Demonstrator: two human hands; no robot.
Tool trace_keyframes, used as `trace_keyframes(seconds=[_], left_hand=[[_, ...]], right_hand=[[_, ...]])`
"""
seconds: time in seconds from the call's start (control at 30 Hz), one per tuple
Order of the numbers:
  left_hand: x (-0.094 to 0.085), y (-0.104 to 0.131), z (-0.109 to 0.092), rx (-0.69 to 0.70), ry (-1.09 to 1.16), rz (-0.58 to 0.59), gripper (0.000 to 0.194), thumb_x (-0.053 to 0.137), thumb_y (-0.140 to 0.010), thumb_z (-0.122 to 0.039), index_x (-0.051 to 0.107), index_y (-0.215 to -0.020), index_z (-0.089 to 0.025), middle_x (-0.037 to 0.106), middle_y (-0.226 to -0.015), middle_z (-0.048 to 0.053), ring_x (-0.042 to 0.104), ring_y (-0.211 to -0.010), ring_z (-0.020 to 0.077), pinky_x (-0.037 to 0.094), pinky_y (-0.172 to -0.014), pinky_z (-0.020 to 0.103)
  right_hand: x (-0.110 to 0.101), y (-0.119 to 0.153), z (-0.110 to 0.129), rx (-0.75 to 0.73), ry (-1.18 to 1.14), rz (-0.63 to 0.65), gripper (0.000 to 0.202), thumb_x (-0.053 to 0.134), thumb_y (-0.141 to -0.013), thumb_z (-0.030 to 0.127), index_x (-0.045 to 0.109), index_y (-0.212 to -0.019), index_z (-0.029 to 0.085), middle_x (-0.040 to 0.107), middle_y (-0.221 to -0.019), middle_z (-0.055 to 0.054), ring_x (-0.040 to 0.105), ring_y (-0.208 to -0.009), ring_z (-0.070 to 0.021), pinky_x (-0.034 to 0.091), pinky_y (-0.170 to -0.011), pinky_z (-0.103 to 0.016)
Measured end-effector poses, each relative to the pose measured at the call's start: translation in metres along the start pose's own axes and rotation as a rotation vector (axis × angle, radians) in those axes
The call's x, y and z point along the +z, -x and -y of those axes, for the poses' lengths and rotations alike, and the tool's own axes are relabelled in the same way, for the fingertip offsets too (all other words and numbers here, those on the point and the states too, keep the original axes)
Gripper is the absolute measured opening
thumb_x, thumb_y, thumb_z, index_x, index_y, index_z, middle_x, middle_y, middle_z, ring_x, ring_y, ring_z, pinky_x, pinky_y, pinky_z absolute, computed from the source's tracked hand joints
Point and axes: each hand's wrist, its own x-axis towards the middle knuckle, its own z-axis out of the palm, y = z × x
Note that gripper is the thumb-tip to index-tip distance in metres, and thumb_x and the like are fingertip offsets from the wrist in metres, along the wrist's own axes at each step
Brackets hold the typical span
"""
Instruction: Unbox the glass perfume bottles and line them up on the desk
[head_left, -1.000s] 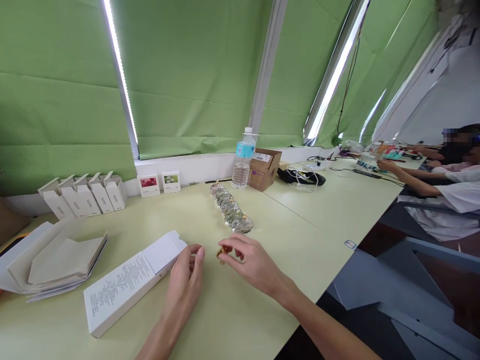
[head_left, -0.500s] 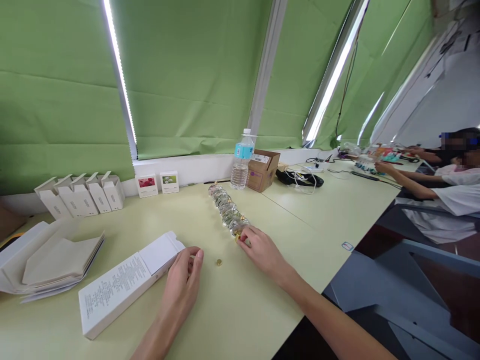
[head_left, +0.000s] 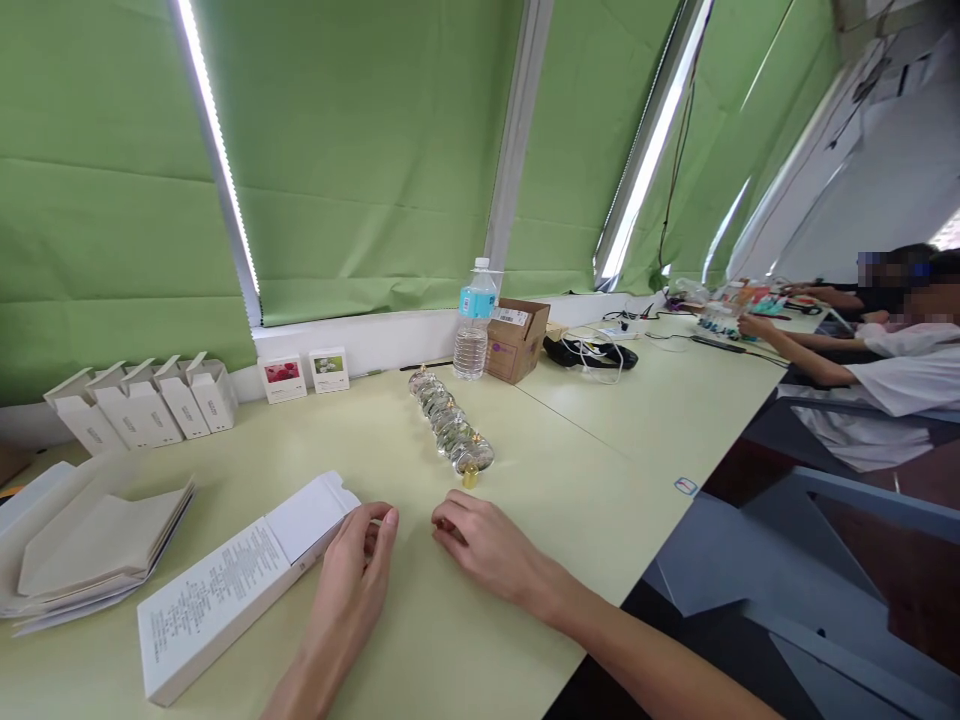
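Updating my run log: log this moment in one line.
left hand: beside white box | right hand: curled, grasp hidden | gold piece: at near end of silvery row | bottle: upright

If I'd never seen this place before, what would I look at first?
Probably the big green blinds stretching across the back. Then your eye might jump to the shiny row of round pieces in the middle of the table, with a small gold piece at its near end. Closer in, the left hand is by the long white box, and the right hand is in front of that row.
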Motion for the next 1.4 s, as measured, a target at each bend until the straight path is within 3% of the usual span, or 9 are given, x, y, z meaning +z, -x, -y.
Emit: trace_keyframes(seconds=[0.2,0.37,0.63,0.83,0.97,1.07,1.23,1.4], left_hand=[[0.005,0.003,-0.002,0.027,-0.001,-0.074,0.057,0.034,-0.085,-0.069,0.064,-0.094,-0.021,0.064,-0.082,0.005,0.057,-0.072,0.0213,0.043,-0.065,0.032],[0.006,0.002,0.001,0.040,-0.007,-0.064,0.057,0.035,-0.085,-0.069,0.064,-0.093,-0.021,0.063,-0.080,0.005,0.056,-0.071,0.0209,0.042,-0.064,0.032],[0.004,0.001,0.004,0.049,0.003,-0.047,0.049,0.040,-0.085,-0.064,0.064,-0.092,-0.022,0.065,-0.086,0.006,0.058,-0.078,0.0220,0.044,-0.066,0.033],[0.002,-0.002,0.009,0.073,-0.024,0.014,0.041,0.046,-0.084,-0.060,0.063,-0.087,-0.023,0.065,-0.084,0.005,0.058,-0.076,0.0217,0.043,-0.064,0.031],[0.001,-0.001,0.010,0.076,-0.031,0.008,0.038,0.046,-0.086,-0.057,0.063,-0.090,-0.023,0.065,-0.086,0.004,0.057,-0.077,0.0215,0.042,-0.065,0.032],[0.001,-0.003,0.011,0.070,-0.037,0.047,0.037,0.045,-0.086,-0.056,0.063,-0.091,-0.024,0.065,-0.088,0.004,0.058,-0.078,0.0213,0.043,-0.066,0.031],[0.000,-0.005,0.013,0.083,-0.060,0.062,0.036,0.045,-0.087,-0.055,0.063,-0.091,-0.023,0.065,-0.088,0.004,0.058,-0.079,0.0210,0.043,-0.066,0.031],[0.001,-0.002,0.010,0.103,-0.065,0.034,0.036,0.044,-0.087,-0.054,0.063,-0.088,-0.023,0.065,-0.087,0.004,0.058,-0.077,0.0209,0.044,-0.066,0.032]], right_hand=[[-0.020,0.021,-0.042,0.165,-0.012,-0.075,0.017,0.046,-0.094,0.020,0.063,-0.091,0.021,0.062,-0.091,-0.004,0.059,-0.076,-0.0175,0.045,-0.068,-0.030],[-0.025,0.015,-0.068,0.223,0.027,-0.157,0.019,0.046,-0.090,0.018,0.063,-0.097,0.021,0.064,-0.091,-0.005,0.059,-0.080,-0.0196,0.045,-0.073,-0.033],[-0.016,0.013,-0.068,0.301,-0.153,-0.250,0.016,0.048,-0.088,0.022,0.064,-0.088,0.021,0.067,-0.088,-0.002,0.061,-0.073,-0.0169,0.046,-0.068,-0.029],[-0.028,0.015,-0.077,0.401,-0.018,-0.288,0.019,0.048,-0.090,0.028,0.066,-0.089,0.020,0.066,-0.085,-0.003,0.060,-0.072,-0.0173,0.044,-0.065,-0.029],[-0.034,0.013,-0.088,0.459,0.070,-0.267,0.025,0.050,-0.090,0.030,0.066,-0.103,0.017,0.066,-0.085,-0.005,0.060,-0.073,-0.0193,0.043,-0.065,-0.030],[-0.033,0.012,-0.092,0.434,0.088,-0.240,0.029,0.053,-0.088,0.030,0.066,-0.111,0.018,0.065,-0.084,-0.005,0.060,-0.072,-0.0199,0.042,-0.067,-0.031],[-0.027,0.012,-0.091,0.369,0.105,-0.218,0.024,0.048,-0.089,0.023,0.072,-0.089,0.019,0.064,-0.084,-0.006,0.060,-0.071,-0.0189,0.043,-0.068,-0.031],[-0.021,0.012,-0.082,0.264,0.067,-0.193,0.023,0.048,-0.090,0.020,0.071,-0.088,0.022,0.065,-0.086,-0.004,0.060,-0.072,-0.0170,0.044,-0.069,-0.029]])
